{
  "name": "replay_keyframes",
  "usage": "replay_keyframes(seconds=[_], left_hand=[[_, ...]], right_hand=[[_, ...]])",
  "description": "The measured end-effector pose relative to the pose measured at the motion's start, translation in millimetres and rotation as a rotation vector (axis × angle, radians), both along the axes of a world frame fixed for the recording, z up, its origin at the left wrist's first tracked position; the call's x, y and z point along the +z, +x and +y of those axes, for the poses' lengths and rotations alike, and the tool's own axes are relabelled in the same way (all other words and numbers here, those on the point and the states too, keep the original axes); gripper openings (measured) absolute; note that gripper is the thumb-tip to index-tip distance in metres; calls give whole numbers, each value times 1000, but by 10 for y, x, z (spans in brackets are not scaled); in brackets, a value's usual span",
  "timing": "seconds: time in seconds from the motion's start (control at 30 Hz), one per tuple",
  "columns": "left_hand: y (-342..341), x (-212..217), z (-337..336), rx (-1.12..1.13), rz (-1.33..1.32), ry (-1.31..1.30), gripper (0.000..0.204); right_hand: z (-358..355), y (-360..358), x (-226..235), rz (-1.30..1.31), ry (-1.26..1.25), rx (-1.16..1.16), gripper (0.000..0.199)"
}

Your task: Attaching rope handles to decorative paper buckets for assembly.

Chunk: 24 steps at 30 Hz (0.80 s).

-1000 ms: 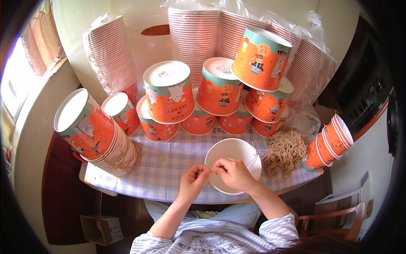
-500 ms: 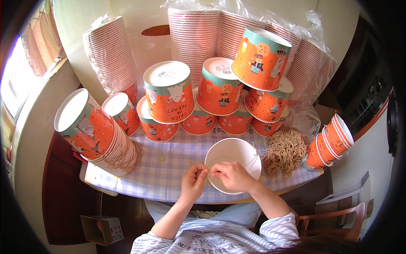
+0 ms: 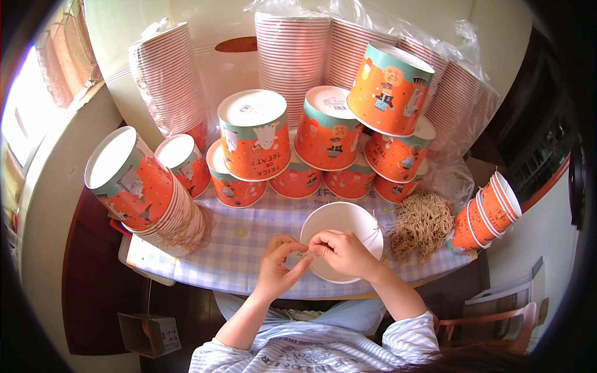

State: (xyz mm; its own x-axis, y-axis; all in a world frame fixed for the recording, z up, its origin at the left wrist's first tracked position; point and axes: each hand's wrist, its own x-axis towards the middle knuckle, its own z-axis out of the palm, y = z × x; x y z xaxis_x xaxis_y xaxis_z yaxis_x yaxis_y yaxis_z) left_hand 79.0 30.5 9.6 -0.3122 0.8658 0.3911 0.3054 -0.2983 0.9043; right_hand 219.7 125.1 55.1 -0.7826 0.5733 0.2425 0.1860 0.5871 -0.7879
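Observation:
A white paper bucket (image 3: 342, 214) stands with its mouth up near the table's front edge. Thin tan string (image 3: 374, 230) is tied at its right rim. At the bucket's left rim my hands meet. My right hand (image 3: 341, 252) reaches over the mouth, thumb and forefinger pinched on what looks like a thin end of string. My left hand (image 3: 278, 266) is just left of the rim, its thumb and forefinger apart near the right fingertips. The string between the fingers is too fine to follow. A tangled heap of tan twine (image 3: 423, 224) lies right of the bucket.
Orange and green printed buckets (image 3: 255, 140) stand upside down, piled at the back. Tall bagged stacks (image 3: 292, 62) rise behind them. A leaning stack (image 3: 134, 180) is at left, and nested buckets (image 3: 484, 214) tilt at right. A checked cloth (image 3: 249, 248) covers the table.
My left hand has loosened from a pinch, its thumb and forefinger now spread. My right hand stays pinched at almost the same spot. The view has shifted slightly.

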Motion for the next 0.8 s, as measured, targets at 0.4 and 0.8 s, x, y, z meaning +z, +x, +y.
replay_keyframes(seconds=[0.4, 0.8], left_hand=[[-21, -65, -20, 47, -10, 0, 13], [82, -680, -124, 9, -267, 148, 12]], right_hand=[[-73, -56, -52, 169, -367, 85, 17], [-571, 109, 62, 137, 313, 33, 17]])
